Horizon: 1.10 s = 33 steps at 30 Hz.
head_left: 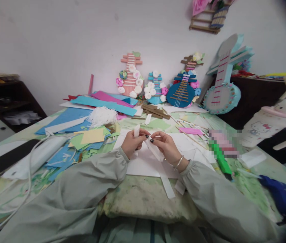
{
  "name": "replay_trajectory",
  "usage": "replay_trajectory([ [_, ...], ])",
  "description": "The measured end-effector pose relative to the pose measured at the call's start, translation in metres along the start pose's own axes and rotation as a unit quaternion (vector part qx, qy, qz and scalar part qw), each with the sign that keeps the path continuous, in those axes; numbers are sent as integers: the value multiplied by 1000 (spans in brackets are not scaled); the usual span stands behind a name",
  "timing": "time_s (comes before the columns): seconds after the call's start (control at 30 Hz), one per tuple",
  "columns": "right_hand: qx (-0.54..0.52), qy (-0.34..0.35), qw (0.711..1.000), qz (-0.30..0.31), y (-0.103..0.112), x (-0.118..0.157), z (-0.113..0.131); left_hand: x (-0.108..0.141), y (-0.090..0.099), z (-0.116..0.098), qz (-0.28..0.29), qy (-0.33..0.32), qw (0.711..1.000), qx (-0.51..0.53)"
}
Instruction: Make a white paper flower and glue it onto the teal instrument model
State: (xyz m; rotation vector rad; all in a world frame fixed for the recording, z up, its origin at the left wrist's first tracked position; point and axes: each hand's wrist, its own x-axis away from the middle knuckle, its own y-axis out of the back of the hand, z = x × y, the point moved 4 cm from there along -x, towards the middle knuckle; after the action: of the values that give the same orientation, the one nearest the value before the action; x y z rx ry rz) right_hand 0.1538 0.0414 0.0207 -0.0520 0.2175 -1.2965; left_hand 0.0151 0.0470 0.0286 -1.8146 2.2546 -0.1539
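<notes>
My left hand (135,141) and my right hand (166,145) meet over a white sheet (139,167). Both are closed, fingertips pinching a white paper strip (155,150) between them. A narrow white piece (137,130) rises out of my left hand; I cannot tell whether it belongs to the same strip. Past my right wrist, another length of white strip (167,185) hangs over the sheet's front edge. Beside it lies a small pale scrap (180,186), partly behind my right sleeve.
Paper scraps (92,136), white string (102,116) and a phone (5,160) lie left. Brown strips (155,111) and a green cutter-like tool (221,158) lie farther right. Decorated lute-shaped crafts (180,93) lean on the wall. A white cup (264,125) stands at right.
</notes>
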Motion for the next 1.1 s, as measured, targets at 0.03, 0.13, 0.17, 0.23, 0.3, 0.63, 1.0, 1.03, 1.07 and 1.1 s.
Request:
replay_trajectory([
  [0.03,1,0,1000,6,0,0,0,0,0,0,0,2,1000,5],
  [0.13,5,10,1000,9,1,0,0,0,0,-1,8,16,999,29],
  [0.17,8,15,1000,8,1,0,0,0,0,-2,9,20,999,37],
  [0.23,21,20,1000,1,1,0,2,1,-1,-3,9,23,999,41],
  [0.3,40,22,999,-7,0,0,3,0,0,-3,3,19,1000,21],
  [0.63,52,29,998,6,1,0,4,-3,6,2,-36,20,999,-22],
  [1.0,50,-4,999,20,3,-3,-2,-5,6,2,-49,38,998,25],
  [1.03,48,-9,998,26,2,-3,-2,-5,6,2,-47,40,998,29],
  [1.07,45,-14,998,31,2,-3,-3,-5,6,2,-44,42,998,34],
  [1.1,43,-16,998,33,1,-3,-3,-5,6,1,-42,43,997,38],
])
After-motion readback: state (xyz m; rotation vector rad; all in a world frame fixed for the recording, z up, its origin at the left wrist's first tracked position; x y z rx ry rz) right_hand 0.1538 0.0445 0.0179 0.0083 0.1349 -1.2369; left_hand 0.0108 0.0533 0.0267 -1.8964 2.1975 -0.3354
